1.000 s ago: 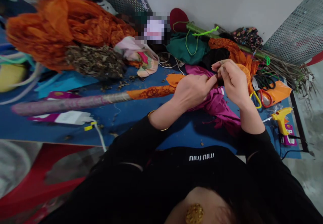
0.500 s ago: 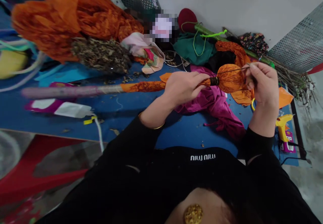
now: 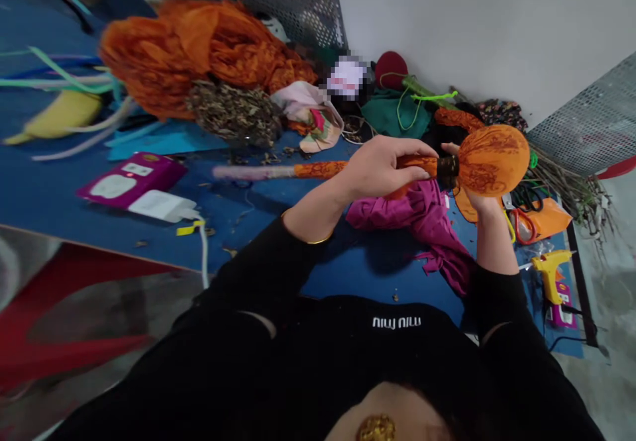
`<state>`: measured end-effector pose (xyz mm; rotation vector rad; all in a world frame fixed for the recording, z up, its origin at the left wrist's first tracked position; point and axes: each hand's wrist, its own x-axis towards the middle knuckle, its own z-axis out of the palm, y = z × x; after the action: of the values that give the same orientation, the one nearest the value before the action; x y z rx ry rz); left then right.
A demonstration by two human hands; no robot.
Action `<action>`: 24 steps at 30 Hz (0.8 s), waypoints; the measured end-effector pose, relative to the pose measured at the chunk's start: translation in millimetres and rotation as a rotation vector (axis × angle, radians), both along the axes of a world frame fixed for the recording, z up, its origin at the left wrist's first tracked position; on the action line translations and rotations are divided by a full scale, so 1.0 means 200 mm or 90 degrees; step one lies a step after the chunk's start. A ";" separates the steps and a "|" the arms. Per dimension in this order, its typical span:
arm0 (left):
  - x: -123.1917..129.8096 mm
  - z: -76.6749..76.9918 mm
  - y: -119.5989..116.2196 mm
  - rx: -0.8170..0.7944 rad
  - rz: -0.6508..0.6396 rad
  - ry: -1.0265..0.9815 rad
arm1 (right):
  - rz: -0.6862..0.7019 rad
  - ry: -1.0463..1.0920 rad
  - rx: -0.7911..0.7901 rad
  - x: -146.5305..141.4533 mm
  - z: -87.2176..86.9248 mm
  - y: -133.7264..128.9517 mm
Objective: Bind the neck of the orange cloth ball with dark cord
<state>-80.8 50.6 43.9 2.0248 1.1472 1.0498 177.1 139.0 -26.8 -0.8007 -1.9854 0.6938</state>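
While the left hand (image 3: 375,168) grasps the orange-wrapped stick (image 3: 320,171) close to its black binding (image 3: 447,171), the right hand (image 3: 484,205) sits mostly hidden behind the round orange head (image 3: 494,161), so I cannot tell whether it grips anything. The stick stretches across the middle, over the blue table (image 3: 342,275), with a crumpled magenta cloth (image 3: 412,209) cluttering the space below. Red-handled scissors (image 3: 525,227) and a yellow glue gun (image 3: 549,272) crowd the right end; a purple power strip (image 3: 116,179) with a white adapter (image 3: 159,206) occupies the left. Farther back, heaped orange cloth (image 3: 199,57), dried leaves (image 3: 238,113) and green cloth (image 3: 395,115) fill the table's far side.
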 end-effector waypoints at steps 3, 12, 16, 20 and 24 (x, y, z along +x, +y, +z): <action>0.03 0.04 0.01 -0.029 -0.016 -0.080 | 0.013 0.030 -0.011 -0.13 -0.02 -0.08; 0.00 0.03 0.07 -0.014 0.037 -0.086 | -0.136 0.039 0.239 -0.23 0.18 -0.43; 0.03 0.03 0.06 -0.015 0.025 -0.088 | -0.222 0.143 0.405 -0.29 0.14 -0.48; 0.07 0.00 0.06 -0.018 0.042 -0.061 | -0.158 0.264 0.345 -0.33 0.11 -0.48; 0.07 -0.04 0.08 -0.016 0.059 -0.063 | 0.016 0.414 0.148 -0.36 0.13 -0.46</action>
<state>-66.0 67.0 36.6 1.8945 1.2061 1.1620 106.0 47.3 -0.6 -0.3441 -1.4462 0.6226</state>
